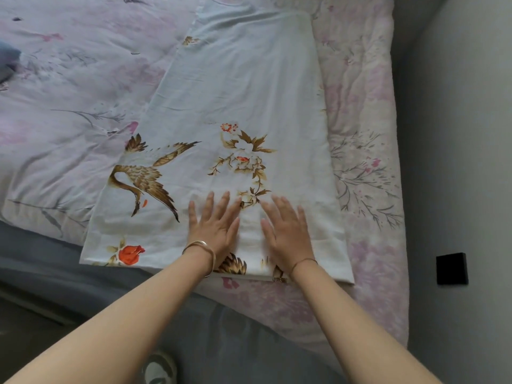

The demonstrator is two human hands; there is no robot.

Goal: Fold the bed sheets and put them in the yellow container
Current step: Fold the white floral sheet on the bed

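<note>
A pale bed sheet [243,106], printed with golden-brown cranes, leafy sprays and orange-red flowers, lies folded into a long strip on a bed, running from the near edge away towards the far end. Under the sheet and spreading out to both sides of it is a quilt [69,106] in soft lilac and pink with grey twig patterns. Two bare arms reach in from the bottom of the view. The left hand [214,225] and the right hand [285,231] lie palm down, side by side, on the near end of the sheet; their fingers [207,206] are straight and spread, pressing flat on the cloth and gripping nothing. A metal bangle [199,246] circles the left wrist and a thin bracelet [303,263] the right. Nearer than the sheet, grey bedding [41,259] shows beneath the quilt's edge, and the toe of a light shoe [160,368] shows lower still. To the right of the sheet, beyond the quilt, stands a grey wall [457,134] bearing a small black square [452,268]. Far to the left of the sheet, a bit of blue cloth [8,59] lies on the quilt.
</note>
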